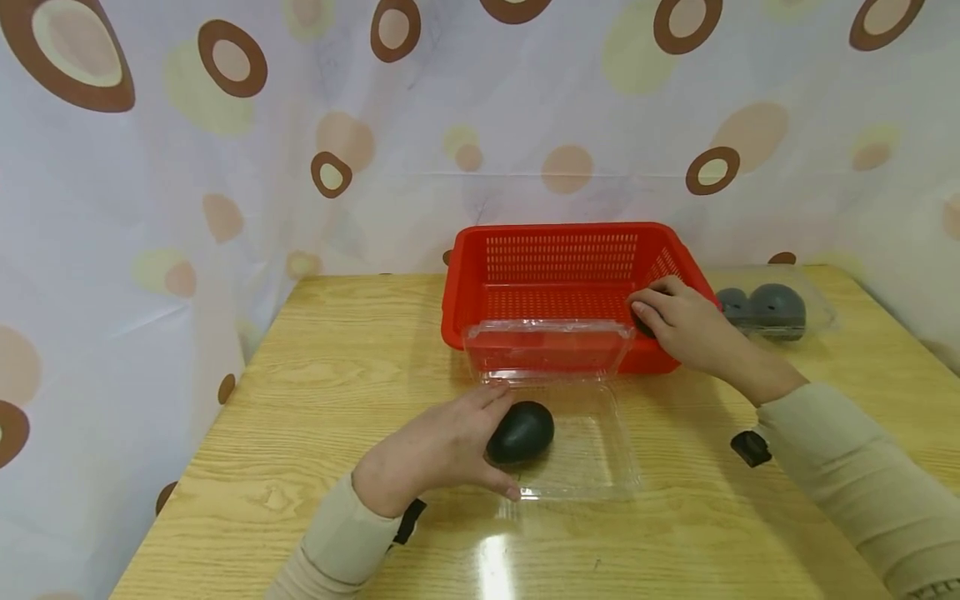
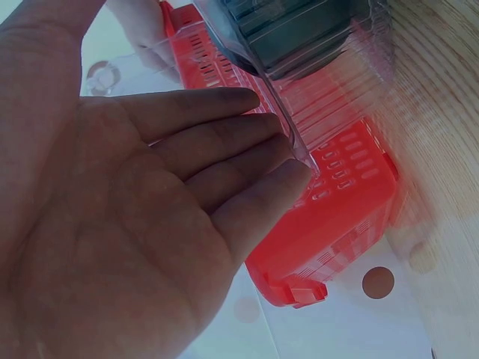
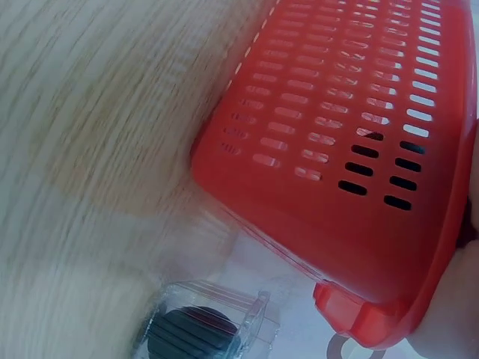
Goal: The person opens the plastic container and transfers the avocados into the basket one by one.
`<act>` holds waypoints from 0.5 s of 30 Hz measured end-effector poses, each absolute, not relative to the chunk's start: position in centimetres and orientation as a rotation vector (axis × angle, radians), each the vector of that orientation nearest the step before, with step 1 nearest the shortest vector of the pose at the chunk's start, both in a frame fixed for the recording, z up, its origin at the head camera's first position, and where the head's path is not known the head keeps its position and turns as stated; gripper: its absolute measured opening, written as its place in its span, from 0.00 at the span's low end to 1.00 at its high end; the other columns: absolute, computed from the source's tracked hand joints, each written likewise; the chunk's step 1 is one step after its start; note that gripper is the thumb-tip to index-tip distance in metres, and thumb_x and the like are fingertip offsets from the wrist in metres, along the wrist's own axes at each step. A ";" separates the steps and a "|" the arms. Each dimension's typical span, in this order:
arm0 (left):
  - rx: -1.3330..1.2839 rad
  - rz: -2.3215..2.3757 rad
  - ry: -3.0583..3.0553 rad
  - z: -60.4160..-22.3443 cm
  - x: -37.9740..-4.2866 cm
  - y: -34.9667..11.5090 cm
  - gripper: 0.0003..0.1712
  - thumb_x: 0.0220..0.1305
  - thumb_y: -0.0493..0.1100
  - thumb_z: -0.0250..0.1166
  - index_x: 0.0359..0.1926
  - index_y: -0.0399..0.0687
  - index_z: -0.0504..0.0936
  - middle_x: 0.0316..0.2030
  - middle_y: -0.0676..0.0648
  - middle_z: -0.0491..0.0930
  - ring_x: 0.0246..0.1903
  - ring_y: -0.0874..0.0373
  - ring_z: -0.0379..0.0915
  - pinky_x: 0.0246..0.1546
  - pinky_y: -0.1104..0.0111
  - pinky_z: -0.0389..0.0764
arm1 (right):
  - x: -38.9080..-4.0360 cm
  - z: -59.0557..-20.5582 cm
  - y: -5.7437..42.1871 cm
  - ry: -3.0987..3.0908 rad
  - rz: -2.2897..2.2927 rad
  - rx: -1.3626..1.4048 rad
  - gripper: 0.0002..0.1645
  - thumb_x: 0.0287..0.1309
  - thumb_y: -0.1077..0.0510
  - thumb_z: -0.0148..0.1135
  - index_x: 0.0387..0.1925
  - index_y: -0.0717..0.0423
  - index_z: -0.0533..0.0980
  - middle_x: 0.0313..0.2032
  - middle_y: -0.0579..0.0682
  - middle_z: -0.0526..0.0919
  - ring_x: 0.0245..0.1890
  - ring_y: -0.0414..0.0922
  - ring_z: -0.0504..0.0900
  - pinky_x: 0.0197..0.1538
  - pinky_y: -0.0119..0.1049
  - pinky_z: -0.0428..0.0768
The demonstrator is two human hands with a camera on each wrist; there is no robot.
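A dark green avocado (image 1: 522, 432) lies in the left part of a clear plastic clamshell box (image 1: 592, 450), whose lid stands raised against the red basket (image 1: 555, 342). My left hand (image 1: 450, 446) is at the box's left side, thumb near the front edge. In the left wrist view its fingers (image 2: 224, 142) are straight, with tips right at the box's edge. Over the basket's right front corner, my right hand (image 1: 686, 327) grips another dark avocado (image 1: 642, 321), mostly covered by the fingers. The right wrist view shows mainly the basket's slotted wall (image 3: 322, 149).
Behind the right forearm, another clear box (image 1: 821, 312) holds dark avocados (image 1: 778, 310). The basket stands near the back edge of the wooden table (image 1: 337, 358), before a patterned cloth (image 1: 480, 100). The raised lid (image 1: 547, 346) overlaps the basket's front.
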State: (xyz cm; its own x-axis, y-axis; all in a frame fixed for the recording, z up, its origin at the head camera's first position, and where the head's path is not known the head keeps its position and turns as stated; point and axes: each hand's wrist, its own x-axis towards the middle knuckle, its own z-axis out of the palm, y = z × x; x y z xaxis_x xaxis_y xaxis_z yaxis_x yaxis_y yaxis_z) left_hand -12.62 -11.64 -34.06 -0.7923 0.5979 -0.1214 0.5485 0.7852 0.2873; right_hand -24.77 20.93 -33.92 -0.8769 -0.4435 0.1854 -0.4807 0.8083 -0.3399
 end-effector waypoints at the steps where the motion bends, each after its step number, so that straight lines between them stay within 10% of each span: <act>1: 0.903 0.354 2.772 -34.1 -12.6 -11.6 0.64 0.44 0.67 0.77 0.75 0.42 0.59 0.75 0.44 0.58 0.75 0.51 0.54 0.72 0.60 0.64 | -24.8 -33.9 20.9 -2.913 0.564 0.752 0.22 0.77 0.53 0.43 0.56 0.62 0.77 0.52 0.62 0.74 0.53 0.57 0.71 0.55 0.58 0.76; 7: 0.895 0.357 2.768 -34.0 -12.7 -11.7 0.64 0.44 0.67 0.77 0.75 0.42 0.59 0.75 0.43 0.58 0.75 0.51 0.54 0.73 0.60 0.63 | -25.2 -33.1 20.6 -3.033 0.472 0.808 0.22 0.76 0.55 0.43 0.53 0.64 0.79 0.54 0.64 0.78 0.57 0.61 0.74 0.62 0.61 0.73; 15: 0.931 0.334 2.782 -34.0 -12.7 -11.6 0.63 0.44 0.67 0.76 0.74 0.41 0.60 0.74 0.43 0.60 0.74 0.51 0.56 0.72 0.61 0.65 | -25.6 -32.9 20.6 -3.088 0.431 0.823 0.22 0.76 0.55 0.44 0.46 0.61 0.82 0.39 0.52 0.86 0.40 0.51 0.82 0.49 0.52 0.79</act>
State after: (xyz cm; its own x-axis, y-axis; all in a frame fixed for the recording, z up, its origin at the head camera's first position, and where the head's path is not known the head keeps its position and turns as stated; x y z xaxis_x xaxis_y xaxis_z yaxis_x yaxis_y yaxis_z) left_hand -12.67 -11.59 -33.96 -0.7852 0.6100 -0.1066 0.5673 0.7776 0.2709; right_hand -25.57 20.56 -32.91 -0.8666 -0.4989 -0.0110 -0.4769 0.8344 -0.2765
